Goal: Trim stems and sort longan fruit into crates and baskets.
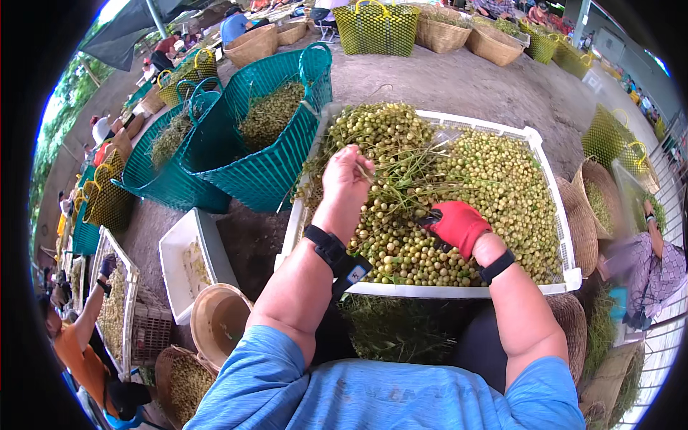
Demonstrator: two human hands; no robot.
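Observation:
A white plastic tray lies before me, heaped with small round yellow-green fruits. Thin green stems lie tangled across the middle of the heap. My left hand, bare, is over the left part of the tray, its fingers closed on a thin stem. My right hand, in a red glove with dark fingertips, reaches down into the fruits below the stems; what its fingers hold, if anything, is hidden. Both wrists wear black straps.
Teal woven baskets with stemmed fruit stand at the left. Nearer are a white box, a beige bucket and a basket of fruit. Wicker baskets stand at the right. Other people sit at both sides and farther off.

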